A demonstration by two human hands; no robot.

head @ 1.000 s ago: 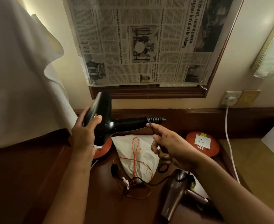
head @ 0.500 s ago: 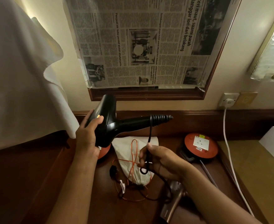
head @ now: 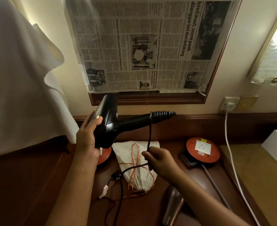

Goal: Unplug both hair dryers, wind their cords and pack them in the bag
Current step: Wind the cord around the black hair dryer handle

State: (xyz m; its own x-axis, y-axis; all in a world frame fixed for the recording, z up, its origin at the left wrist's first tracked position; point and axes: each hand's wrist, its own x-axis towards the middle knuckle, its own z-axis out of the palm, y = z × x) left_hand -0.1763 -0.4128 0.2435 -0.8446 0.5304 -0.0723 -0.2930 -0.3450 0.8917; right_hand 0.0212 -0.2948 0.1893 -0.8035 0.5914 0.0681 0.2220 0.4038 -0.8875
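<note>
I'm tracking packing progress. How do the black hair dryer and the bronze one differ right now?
The black hair dryer is held up by the left hand; the bronze hair dryer lies on the desk. The right hand pinches the black one's cord; nobody touches the bronze one. Neither is bagged.

Sheet of black-and-white newspaper [head: 144,46] fixed sideways over the wood-framed panel on the wall. Its largest headline, running top to bottom, reads "Isteri maut, suami parah dilanggar lori dari belakang". A smaller headline on the same sheet reads "Penjual air tebu positif dadah ditahan polis". A third begins "Sumbangan meja bulat untuk Masjid Nur Hidayah". The body columns and the small label on the round orange socket reel [head: 202,149] are too small to read.
</note>
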